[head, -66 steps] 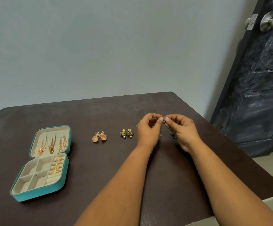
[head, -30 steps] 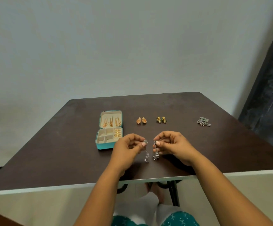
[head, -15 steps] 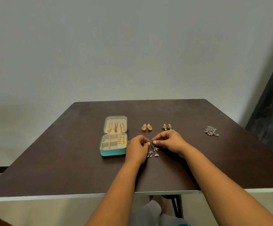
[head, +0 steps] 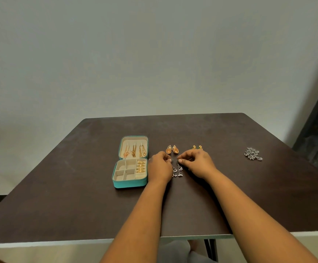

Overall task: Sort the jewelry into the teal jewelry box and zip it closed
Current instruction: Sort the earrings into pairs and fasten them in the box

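Note:
The teal jewelry box (head: 129, 184) lies open on the dark table, gold chains in its lid and gold rings (head: 141, 166) in its right slots. Right beside it, my left hand (head: 159, 168) pinches the top of one silver dangling earring (head: 174, 171). My right hand (head: 197, 164) pinches the top of the matching silver earring (head: 180, 170). Both earrings lie down on the table between the hands. Behind the hands sit a pair of orange-gold earrings (head: 172, 149) and a pair of green-gold earrings (head: 197, 147), partly hidden by my right hand.
A heap of silver jewelry (head: 252, 153) lies at the table's right side. The dark table (head: 59, 196) ends in a pale front edge near me. A dark door stands at the far right.
The hands have carried the two silver earrings from mid-air down and forward onto the table next to the box. The camera view has also shifted back and left.

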